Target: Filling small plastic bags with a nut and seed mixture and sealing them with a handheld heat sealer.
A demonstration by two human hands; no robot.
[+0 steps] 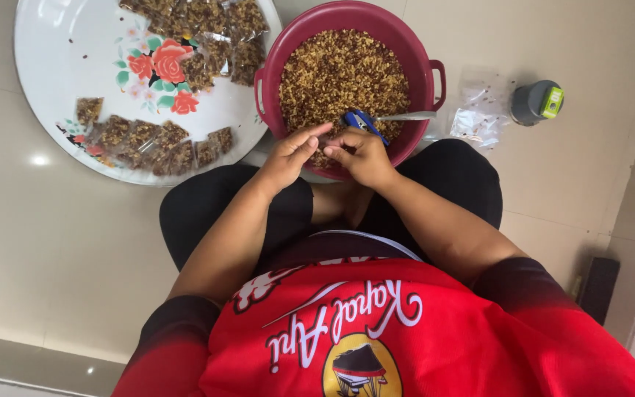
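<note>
Both hands are meeting at the near rim of the maroon basin point(420, 55): left hand point(292, 154) and right hand point(361, 156) are pinching something small between fingertips; whether a packet, I cannot tell. Keeping it over the brown snack mix point(339, 70) would be catching spills. Beyond, a blue-handled spoon point(380, 119) is resting in the mix, and filled packets point(156, 140) are lying on the flowered tray point(60, 51).

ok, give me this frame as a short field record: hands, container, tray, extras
left hand: at the basin's near rim, fingertips meeting the right hand
right hand: same spot; whether it holds anything cannot be told
basin: dark red, full of brown mix
spoon: blue grip, lying in the mix
tray: white, floral, filled packets
floor: empty bags, grey jar
</note>
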